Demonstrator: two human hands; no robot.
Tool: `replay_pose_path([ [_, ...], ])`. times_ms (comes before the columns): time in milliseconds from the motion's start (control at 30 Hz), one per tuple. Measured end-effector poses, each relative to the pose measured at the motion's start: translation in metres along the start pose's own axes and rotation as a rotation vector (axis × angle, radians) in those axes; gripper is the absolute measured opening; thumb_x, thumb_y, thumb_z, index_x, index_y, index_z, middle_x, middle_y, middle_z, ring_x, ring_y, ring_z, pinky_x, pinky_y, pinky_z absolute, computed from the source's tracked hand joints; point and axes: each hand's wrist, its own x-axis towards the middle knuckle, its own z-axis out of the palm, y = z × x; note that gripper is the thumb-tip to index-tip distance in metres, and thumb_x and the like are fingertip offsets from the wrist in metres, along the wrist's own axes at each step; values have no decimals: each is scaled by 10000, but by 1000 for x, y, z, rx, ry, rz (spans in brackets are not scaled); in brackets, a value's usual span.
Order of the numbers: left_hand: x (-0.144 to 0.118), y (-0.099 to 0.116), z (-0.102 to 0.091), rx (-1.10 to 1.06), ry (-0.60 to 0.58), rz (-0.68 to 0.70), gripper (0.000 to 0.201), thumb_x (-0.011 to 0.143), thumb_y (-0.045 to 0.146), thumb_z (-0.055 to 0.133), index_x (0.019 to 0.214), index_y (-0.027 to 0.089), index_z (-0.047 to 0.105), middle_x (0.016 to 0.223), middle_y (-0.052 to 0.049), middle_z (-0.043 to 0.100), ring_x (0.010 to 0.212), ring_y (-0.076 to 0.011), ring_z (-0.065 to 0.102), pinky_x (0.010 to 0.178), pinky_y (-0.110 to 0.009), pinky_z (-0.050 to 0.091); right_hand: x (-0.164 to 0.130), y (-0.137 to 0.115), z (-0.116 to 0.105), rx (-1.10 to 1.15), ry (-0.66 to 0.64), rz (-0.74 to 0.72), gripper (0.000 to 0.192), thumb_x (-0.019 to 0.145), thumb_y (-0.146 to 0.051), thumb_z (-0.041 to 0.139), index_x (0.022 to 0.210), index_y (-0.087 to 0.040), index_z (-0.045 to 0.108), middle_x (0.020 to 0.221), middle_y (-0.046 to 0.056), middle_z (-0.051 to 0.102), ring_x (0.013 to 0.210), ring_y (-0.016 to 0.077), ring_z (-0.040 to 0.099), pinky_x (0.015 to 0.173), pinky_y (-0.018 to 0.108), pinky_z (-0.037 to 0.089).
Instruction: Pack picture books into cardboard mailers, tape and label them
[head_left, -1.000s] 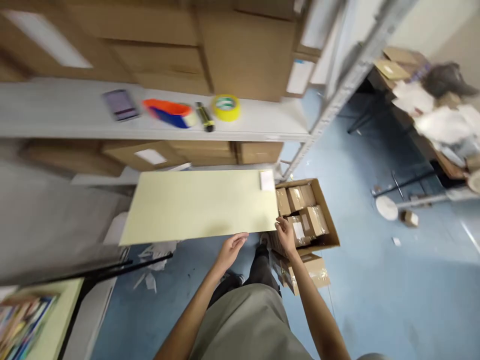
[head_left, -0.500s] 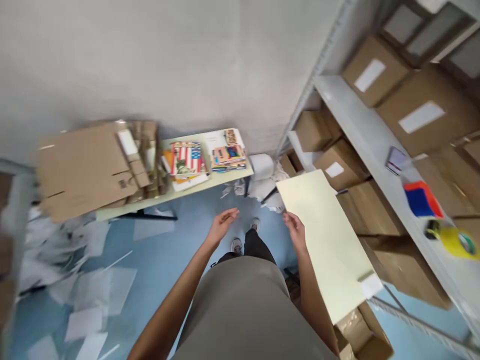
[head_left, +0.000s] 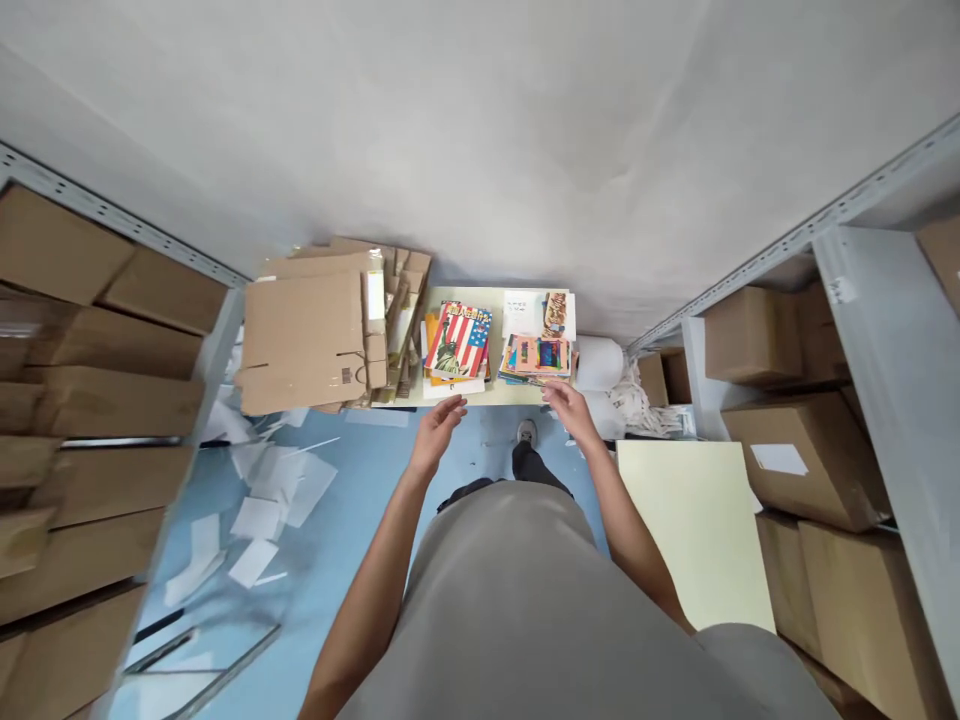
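Observation:
My left hand (head_left: pixel 437 434) hovers in front of the table edge with its fingers stretched out, holding nothing. Just beyond it lies a pile topped by a magazine (head_left: pixel 459 341) with a flag and statue cover. My right hand (head_left: pixel 570 408) is at the near side of a stack of colourful booklets (head_left: pixel 537 358), fingers extended; whether the fingertips touch the stack I cannot tell. Behind that stack rests a white printed sheet or book (head_left: pixel 523 311) beside a brown picture cover (head_left: pixel 555 314). All of these are on a pale yellow table (head_left: pixel 495 395) against the wall.
Flattened cardboard boxes (head_left: pixel 304 335) cover the table's left end. White rolls (head_left: pixel 598 362) stand at its right. Another pale yellow table (head_left: pixel 690 530) is at my right. Shelves of cartons (head_left: pixel 814 465) flank both sides. Loose paper sheets (head_left: pixel 281 485) litter the blue floor.
My view has turned from the right-hand shelf to face the wall table squarely, and I am nearer to it. Both hands have come up to the table's front edge, still without anything in them.

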Motion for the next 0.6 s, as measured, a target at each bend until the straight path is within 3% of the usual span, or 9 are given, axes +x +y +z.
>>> replay_pose_path([
  [133, 42, 21, 13, 91, 82, -8, 695, 853, 648, 789, 1337, 149, 778, 1447, -235, 782, 1355, -383, 752, 1209, -560, 567, 51, -6, 13, -1, -107, -2, 470, 855, -648, 845, 1087, -241, 826, 1167, 117, 870, 1173, 342, 809, 1145, 545, 617],
  [300, 71, 28, 19, 125, 109, -23, 552, 930, 537, 740, 1326, 155, 789, 1441, -200, 794, 1389, -372, 726, 1230, -543, 556, 91, -2, 23, -37, -168, 83, 423, 866, -588, 827, 1087, -227, 824, 1194, 133, 866, 1204, 343, 810, 1175, 541, 600],
  [500, 103, 28, -2, 145, 117, -99, 466, 944, 422, 747, 1316, 146, 797, 1450, -196, 792, 1408, -396, 717, 1240, -541, 551, 116, 0, 50, -149, -258, 142, 394, 890, -564, 803, 1105, -235, 826, 1164, 127, 867, 1188, 341, 817, 1120, 530, 634],
  [600, 124, 29, -20, 163, 112, -117, 464, 945, 383, 743, 1338, 140, 791, 1489, -207, 771, 1412, -400, 717, 1235, -548, 556, 126, -5, 59, -235, -240, 52, 449, 941, -601, 722, 1177, -232, 818, 1230, 138, 848, 1206, 329, 799, 1110, 508, 631],
])
